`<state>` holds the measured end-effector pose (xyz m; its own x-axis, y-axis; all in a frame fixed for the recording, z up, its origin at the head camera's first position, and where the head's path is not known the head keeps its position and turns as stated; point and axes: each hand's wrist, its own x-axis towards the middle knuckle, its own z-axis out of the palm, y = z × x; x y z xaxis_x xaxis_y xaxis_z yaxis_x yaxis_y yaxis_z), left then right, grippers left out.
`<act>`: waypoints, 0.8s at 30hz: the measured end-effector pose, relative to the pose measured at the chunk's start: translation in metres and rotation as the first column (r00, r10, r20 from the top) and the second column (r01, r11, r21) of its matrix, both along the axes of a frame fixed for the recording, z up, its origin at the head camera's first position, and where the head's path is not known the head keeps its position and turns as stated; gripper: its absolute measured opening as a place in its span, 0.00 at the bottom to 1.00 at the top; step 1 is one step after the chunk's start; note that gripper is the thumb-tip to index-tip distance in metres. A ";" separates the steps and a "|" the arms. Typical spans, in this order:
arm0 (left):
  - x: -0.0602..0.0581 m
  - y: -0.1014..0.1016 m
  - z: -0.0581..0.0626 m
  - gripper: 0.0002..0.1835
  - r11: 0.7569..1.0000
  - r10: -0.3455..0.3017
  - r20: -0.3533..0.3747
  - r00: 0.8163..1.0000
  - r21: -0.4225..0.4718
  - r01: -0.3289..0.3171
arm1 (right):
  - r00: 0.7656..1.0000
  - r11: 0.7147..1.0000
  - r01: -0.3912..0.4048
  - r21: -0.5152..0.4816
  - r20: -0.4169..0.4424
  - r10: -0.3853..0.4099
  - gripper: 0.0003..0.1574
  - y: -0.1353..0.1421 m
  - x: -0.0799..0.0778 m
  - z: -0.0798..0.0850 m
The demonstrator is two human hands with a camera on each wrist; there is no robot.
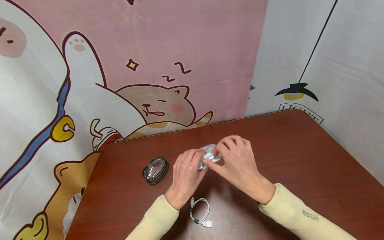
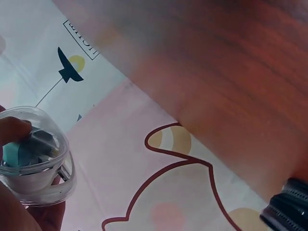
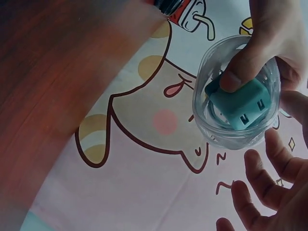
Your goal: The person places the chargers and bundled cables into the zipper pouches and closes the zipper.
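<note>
Reddish-brown wood-grain tabletop (image 1: pixel 300 160) spans the lower frame; over its centre the left hand (image 1: pixel 186 170) is clamped on a rounded clear plastic tub (image 3: pixel 236 138), while the right hand (image 1: pixel 238 163) crowds its rim, pinching or just near, I can't tell. The tub looks light, stiff and slippery, best held round its wall. Left of centre sits a black-edged pouch (image 1: pixel 155 169) with a clear top, contents unclear; lower centre, a coiled white cable (image 1: pixel 208 208). Inside the tub, a teal two-slotted block (image 3: pixel 240 103), probably hard, lies under the left thumb (image 3: pixel 236 72).
</note>
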<state>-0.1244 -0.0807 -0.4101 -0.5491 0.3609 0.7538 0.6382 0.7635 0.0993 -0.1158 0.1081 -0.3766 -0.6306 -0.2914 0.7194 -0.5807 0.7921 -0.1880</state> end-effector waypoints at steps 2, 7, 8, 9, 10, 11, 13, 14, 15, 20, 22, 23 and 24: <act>0.000 0.000 0.002 0.21 0.999 0.014 -0.005 1.000 -0.033 -0.014 | 1.000 1.000 0.006 -0.006 0.012 -0.005 0.25 0.000 -0.001 0.000; 0.000 0.000 0.008 0.21 0.993 0.060 0.023 0.998 -0.104 -0.057 | 0.997 0.999 0.026 -0.034 0.069 -0.024 0.23 0.000 -0.004 -0.001; 0.000 0.000 0.008 0.21 0.992 0.067 0.029 0.997 -0.113 -0.064 | 0.996 0.999 0.030 -0.036 0.084 -0.027 0.22 0.000 -0.005 -0.002; 0.000 0.000 0.009 0.21 0.991 0.073 0.034 0.997 -0.118 -0.069 | 0.995 0.999 0.035 -0.036 0.097 -0.031 0.21 0.000 -0.005 -0.002; 0.000 0.000 0.009 0.21 0.990 0.078 0.039 0.996 -0.123 -0.072 | 0.993 0.999 0.038 -0.032 0.109 -0.034 0.20 0.000 -0.005 -0.002; 0.000 0.000 0.010 0.21 0.989 0.080 0.041 0.996 -0.128 -0.075 | 0.992 0.999 0.040 -0.026 0.121 -0.037 0.20 0.000 -0.006 -0.002; -0.001 -0.001 0.010 0.22 0.988 0.082 0.044 0.996 -0.136 -0.076 | 0.989 0.999 0.042 -0.012 0.144 -0.040 0.19 0.001 -0.006 -0.002; -0.001 -0.001 0.010 0.22 0.987 0.083 0.044 0.996 -0.143 -0.076 | 0.987 0.999 0.043 -0.004 0.154 -0.042 0.18 0.001 -0.006 -0.001; -0.001 -0.001 0.010 0.21 0.986 0.083 0.043 0.996 -0.148 -0.076 | 0.986 0.999 0.043 0.004 0.163 -0.043 0.16 0.001 -0.006 -0.001; -0.004 -0.004 0.010 0.21 0.983 0.081 0.042 0.996 -0.170 -0.073 | 0.984 0.999 0.023 0.022 0.179 -0.027 0.09 0.004 -0.008 -0.001; -0.004 -0.005 0.010 0.22 0.982 0.079 0.044 0.996 -0.175 -0.070 | 0.985 1.000 0.009 0.021 0.172 -0.013 0.06 0.005 -0.008 -0.001; -0.004 -0.005 0.010 0.22 0.982 0.077 0.046 0.996 -0.177 -0.068 | 0.985 1.000 -0.001 0.020 0.170 -0.003 0.05 0.006 -0.008 -0.001; -0.004 -0.005 0.011 0.22 0.982 0.073 0.044 0.996 -0.177 -0.064 | 0.984 1.000 -0.009 0.020 0.176 0.006 0.05 0.006 -0.008 0.000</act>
<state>-0.1287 -0.0862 -0.3993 -0.6127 0.4451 0.6531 0.5815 0.8135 -0.0088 -0.1242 0.1145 -0.3769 -0.7443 -0.3104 0.5914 -0.5460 0.7926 -0.2713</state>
